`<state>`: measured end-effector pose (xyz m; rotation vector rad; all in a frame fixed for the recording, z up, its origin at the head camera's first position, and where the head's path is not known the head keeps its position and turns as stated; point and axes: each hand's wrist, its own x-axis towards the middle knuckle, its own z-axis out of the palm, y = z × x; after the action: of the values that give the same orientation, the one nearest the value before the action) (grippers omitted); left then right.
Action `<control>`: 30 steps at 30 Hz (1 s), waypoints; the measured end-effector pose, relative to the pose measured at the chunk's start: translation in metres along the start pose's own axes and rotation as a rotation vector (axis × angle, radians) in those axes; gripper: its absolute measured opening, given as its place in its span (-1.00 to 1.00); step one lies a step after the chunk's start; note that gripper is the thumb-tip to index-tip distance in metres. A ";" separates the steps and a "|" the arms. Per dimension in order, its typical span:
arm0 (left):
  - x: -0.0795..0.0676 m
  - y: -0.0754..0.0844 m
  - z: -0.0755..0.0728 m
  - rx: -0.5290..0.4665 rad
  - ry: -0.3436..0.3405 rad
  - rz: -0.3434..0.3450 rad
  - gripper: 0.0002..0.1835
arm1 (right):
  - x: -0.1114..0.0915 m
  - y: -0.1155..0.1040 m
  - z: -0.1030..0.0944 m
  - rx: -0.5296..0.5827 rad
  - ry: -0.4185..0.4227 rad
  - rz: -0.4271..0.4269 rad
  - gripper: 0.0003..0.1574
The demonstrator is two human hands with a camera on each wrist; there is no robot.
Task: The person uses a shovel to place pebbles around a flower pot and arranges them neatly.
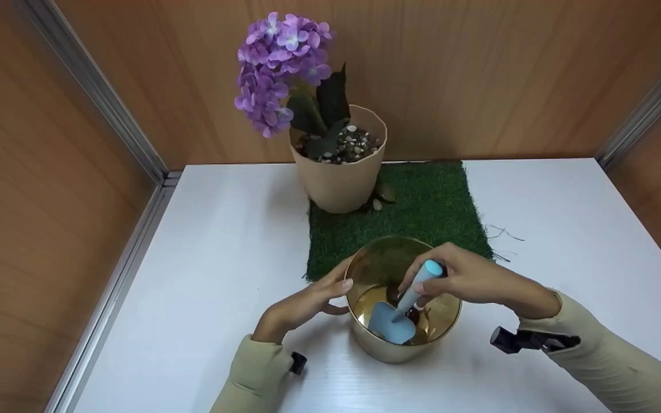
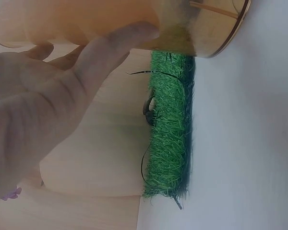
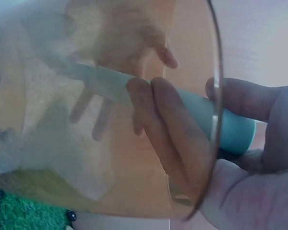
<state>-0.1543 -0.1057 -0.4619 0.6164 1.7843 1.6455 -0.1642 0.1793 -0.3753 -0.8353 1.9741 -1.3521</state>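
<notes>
An amber, see-through bowl (image 1: 385, 351) stands on the white table at the front edge of the grass mat. My left hand (image 1: 307, 298) holds its left side, with the thumb by the rim and the other fingers behind the wall. In the left wrist view the thumb (image 2: 120, 40) lies along the bowl's outside. My right hand (image 1: 465, 272) reaches over the right rim and grips the light blue handle of a small trowel (image 1: 392, 323). The blade is tilted down inside the bowl, near a few dark pieces at the bottom that are partly hidden.
A beige pot (image 1: 339, 183) with a purple flower (image 1: 284, 57) and pebbles (image 1: 353, 143) stands at the back, partly on the green grass mat (image 1: 434, 201). Loose stones (image 1: 385, 192) lie beside it. Wooden panels (image 1: 479, 74) enclose the white table (image 1: 221, 246).
</notes>
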 end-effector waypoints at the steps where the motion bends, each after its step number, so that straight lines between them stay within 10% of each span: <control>1: 0.000 0.000 0.000 -0.002 0.001 -0.001 -0.39 | -0.001 0.000 -0.001 0.021 0.001 -0.004 -0.78; 30: 0.000 -0.002 -0.001 0.013 0.002 0.005 -0.40 | -0.024 0.010 -0.026 0.288 0.057 -0.023 -0.68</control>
<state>-0.1542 -0.1067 -0.4638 0.6257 1.7968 1.6396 -0.1709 0.2159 -0.3735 -0.6918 1.7588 -1.6411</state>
